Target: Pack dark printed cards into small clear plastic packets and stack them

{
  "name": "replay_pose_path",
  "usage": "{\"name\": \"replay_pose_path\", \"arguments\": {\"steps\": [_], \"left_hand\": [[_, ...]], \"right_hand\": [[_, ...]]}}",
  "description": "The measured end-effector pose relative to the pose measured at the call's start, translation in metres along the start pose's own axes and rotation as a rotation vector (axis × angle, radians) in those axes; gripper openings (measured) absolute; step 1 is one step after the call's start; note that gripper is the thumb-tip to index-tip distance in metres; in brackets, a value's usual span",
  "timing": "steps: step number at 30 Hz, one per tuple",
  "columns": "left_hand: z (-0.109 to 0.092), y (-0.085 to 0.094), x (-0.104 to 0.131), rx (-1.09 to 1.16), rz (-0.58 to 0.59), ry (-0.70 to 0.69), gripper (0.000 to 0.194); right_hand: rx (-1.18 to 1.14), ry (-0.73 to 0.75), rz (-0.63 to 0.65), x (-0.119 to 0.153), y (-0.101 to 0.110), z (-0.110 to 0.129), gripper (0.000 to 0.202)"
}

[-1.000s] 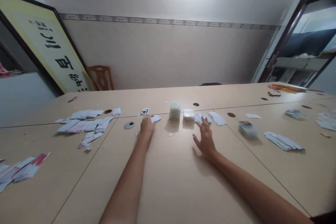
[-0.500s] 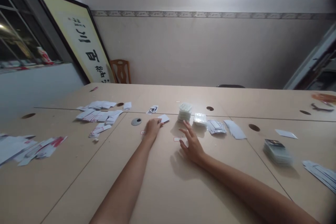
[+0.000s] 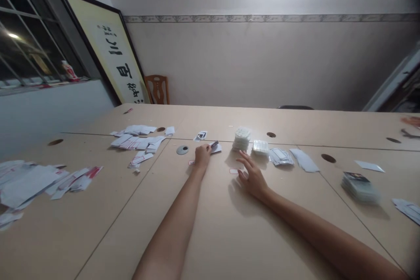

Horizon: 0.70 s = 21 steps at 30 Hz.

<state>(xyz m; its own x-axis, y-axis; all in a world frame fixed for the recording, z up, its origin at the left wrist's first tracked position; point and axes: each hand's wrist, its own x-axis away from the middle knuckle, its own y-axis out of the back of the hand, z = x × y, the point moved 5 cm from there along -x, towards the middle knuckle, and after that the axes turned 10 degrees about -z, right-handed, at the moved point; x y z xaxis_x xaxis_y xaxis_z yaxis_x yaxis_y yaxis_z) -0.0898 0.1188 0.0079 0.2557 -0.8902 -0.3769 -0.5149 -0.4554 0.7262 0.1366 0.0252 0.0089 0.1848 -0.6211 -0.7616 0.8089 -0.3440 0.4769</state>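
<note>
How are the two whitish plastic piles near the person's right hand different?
The left pile is taller; the right pile is low and squat.
The left pile has the right hand's fingertips just in front of it in the picture; the right pile has a spread of white cards on its other side.
Both piles look pale and a bit see-through, and both stand on the table.

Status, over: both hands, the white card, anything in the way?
Left hand pinching white card. Right hand empty, open, near clear stack. Red-edged slip lies between hands.
</note>
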Motion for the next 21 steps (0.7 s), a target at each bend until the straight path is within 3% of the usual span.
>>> {"name": "replay_pose_path", "arguments": {"steps": [4, 10, 14, 18, 21], "left_hand": [[-0.007, 0.000, -0.004, 0.042, -0.014, -0.026, 0.021], [-0.009, 0.002, -0.005, 0.171, -0.061, 0.014, 0.009], [-0.012, 0.019, -0.008, 0.339, -0.153, 0.080, 0.007], [-0.027, 0.044, -0.009, 0.555, -0.263, 0.205, 0.018], [-0.046, 0.051, 0.001, 0.752, -0.223, 0.293, 0.027]], "right_hand": [[0.069, 0.054, 0.033, 0.000, -0.002, 0.007, 0.036], [0.122, -0.020, 0.009, -0.004, -0.003, 0.005, 0.036], [0.110, -0.050, 0.008, -0.005, -0.003, 0.005, 0.037], [-0.011, -0.144, -0.025, -0.006, -0.001, 0.002, 0.033], [-0.170, -0.239, -0.050, -0.006, 0.001, -0.003, 0.027]]}}
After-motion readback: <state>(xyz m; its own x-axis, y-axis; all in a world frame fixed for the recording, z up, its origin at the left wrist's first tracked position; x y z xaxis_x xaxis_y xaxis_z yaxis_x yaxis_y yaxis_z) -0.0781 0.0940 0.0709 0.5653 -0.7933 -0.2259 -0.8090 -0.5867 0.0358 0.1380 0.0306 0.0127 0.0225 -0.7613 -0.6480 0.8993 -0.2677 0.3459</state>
